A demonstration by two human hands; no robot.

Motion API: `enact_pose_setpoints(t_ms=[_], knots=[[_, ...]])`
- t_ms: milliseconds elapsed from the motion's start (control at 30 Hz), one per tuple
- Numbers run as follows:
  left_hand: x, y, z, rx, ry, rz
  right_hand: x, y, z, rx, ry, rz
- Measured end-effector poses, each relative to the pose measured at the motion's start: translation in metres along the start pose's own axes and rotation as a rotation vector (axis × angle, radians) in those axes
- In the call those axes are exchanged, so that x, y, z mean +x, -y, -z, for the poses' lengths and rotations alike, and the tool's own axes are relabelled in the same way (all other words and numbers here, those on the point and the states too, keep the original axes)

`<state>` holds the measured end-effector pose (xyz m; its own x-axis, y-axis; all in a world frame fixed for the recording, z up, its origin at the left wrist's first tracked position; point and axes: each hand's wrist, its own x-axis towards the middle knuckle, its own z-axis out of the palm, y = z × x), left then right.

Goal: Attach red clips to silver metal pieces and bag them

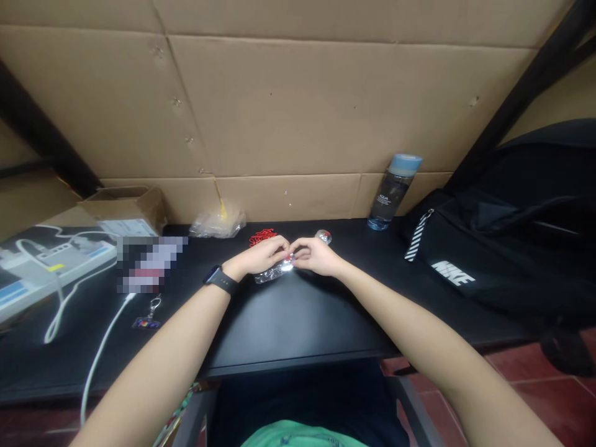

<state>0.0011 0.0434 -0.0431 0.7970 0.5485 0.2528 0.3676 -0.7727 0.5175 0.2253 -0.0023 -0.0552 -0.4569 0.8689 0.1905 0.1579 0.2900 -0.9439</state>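
My left hand [266, 255] and my right hand [315, 256] meet over the middle of the black desk, fingertips pinched together. Between them is a small clear plastic packet [274, 271], shiny, with a bit of red at its upper end by my fingers. What is inside it is too small to make out. Just behind my left hand lies a tangle of red cord [263, 236]. A small round clear-wrapped item [323, 236] with a red spot rests behind my right hand. A dark watch [220, 280] is on my left wrist.
A blue-capped water bottle [393, 192] stands at the back right beside a black bag [465, 248]. Plastic wrapping [218, 223] and an open cardboard box [128, 208] are at the back left. Nearer are a power strip [88, 254], a white cable [103, 357] and a keychain [148, 322].
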Motion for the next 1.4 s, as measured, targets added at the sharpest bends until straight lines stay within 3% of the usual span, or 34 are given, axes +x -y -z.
enact_pose_setpoints(t_ms=[267, 400, 467, 633, 733, 833, 900, 1100, 1400], knots=[[0.000, -0.001, 0.001, -0.064, 0.057, -0.032, 0.003, -0.003, -0.004, -0.096, -0.145, -0.043], [-0.002, -0.005, 0.002, -0.255, 0.097, 0.041, 0.003, -0.003, -0.003, -0.079, -0.158, -0.044], [-0.003, -0.005, 0.002, -0.370, 0.100, 0.092, 0.001, 0.000, -0.003, -0.033, -0.099, -0.021], [-0.004, 0.000, 0.003, -0.534, 0.077, 0.157, -0.004, 0.010, -0.001, 0.078, 0.214, 0.050], [-0.004, -0.001, 0.004, -0.573, 0.077, 0.173, -0.005, 0.014, -0.003, -0.054, 0.157, 0.067], [-0.003, -0.003, 0.006, -0.555, 0.032, 0.193, -0.004, 0.016, 0.001, -0.256, 0.008, 0.090], [-0.003, -0.002, 0.008, -0.533, 0.003, 0.190, -0.005, 0.016, 0.006, -0.306, -0.007, 0.044], [-0.001, -0.004, 0.011, -0.476, -0.169, 0.115, -0.008, 0.017, 0.015, -0.116, 0.139, -0.150], [0.003, -0.021, 0.012, -0.609, -0.408, 0.061, -0.005, 0.028, 0.012, 0.069, -0.061, -0.104]])
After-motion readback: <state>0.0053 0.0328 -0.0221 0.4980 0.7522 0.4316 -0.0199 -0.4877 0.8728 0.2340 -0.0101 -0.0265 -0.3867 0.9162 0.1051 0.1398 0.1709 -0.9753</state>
